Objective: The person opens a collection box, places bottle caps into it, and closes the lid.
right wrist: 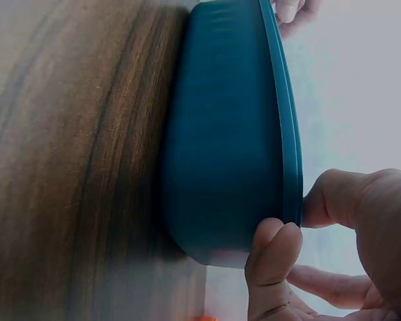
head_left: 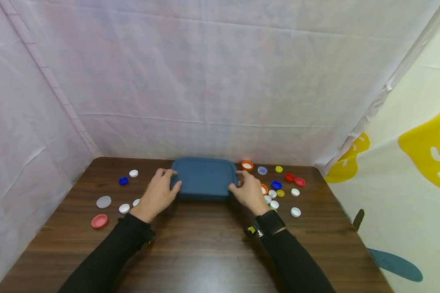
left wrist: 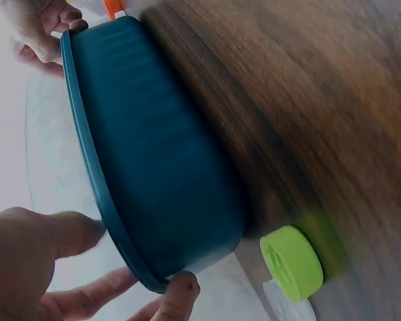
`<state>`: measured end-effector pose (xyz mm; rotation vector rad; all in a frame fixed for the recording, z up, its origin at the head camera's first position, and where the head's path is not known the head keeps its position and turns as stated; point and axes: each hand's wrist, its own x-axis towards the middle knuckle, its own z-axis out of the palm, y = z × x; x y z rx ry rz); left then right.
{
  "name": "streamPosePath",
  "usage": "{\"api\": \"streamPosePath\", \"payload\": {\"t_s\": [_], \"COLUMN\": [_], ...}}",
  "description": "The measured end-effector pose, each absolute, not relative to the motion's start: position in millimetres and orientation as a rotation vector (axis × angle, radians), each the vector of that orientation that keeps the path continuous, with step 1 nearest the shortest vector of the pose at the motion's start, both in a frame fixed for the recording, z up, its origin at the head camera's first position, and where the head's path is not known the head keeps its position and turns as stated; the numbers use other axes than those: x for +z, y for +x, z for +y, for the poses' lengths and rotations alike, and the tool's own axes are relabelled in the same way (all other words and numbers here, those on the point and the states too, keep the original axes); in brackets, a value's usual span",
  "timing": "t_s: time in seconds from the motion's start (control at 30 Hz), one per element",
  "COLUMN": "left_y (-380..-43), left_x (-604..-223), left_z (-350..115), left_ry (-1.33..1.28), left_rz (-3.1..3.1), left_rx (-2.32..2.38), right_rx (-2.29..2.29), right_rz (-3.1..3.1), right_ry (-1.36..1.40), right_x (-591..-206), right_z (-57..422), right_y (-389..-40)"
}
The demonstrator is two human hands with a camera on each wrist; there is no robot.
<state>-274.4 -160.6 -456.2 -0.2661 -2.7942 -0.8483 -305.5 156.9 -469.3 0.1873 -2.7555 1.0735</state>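
Note:
A dark teal-blue plastic box (head_left: pixel 205 177) with a flat lid of the same colour sits at the back middle of the table. My left hand (head_left: pixel 157 195) grips its left end, thumb on the lid and fingertips bent under the rim. At the opposite end my right hand (head_left: pixel 250 193) pinches the lid's edge in the same way, with the right thumb (right wrist: pixel 327 197) on top and the fingers curled below the rim. The lid lies level on the box. What is inside it is hidden.
Loose bottle caps lie on both sides. Left are a white cap (head_left: pixel 133 173), a blue cap (head_left: pixel 123 181) and a red cap (head_left: pixel 99 221). Right are several more, including an orange cap (head_left: pixel 247 162) and a red cap (head_left: pixel 300 182). A white curtain (head_left: pixel 205 81) hangs behind the table (head_left: pixel 205 244).

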Motion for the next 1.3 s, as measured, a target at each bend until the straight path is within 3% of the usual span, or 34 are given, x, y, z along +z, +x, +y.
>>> {"api": "streamPosePath", "payload": {"t_s": [0.43, 1.3], "left_y": [-267, -210], "left_x": [-454, -449], "left_z": [-161, -158], "left_ry": [-0.26, -0.372], "left_rz": [-2.845, -2.898], "left_rx": [-0.842, -0.803], "right_rx": [1.056, 0.955], "right_rz": [-2.772, -2.826], "right_ry": [0.243, 0.347], "right_x": [-465, -463], "right_z": [176, 196], "right_y": [-274, -215]}}
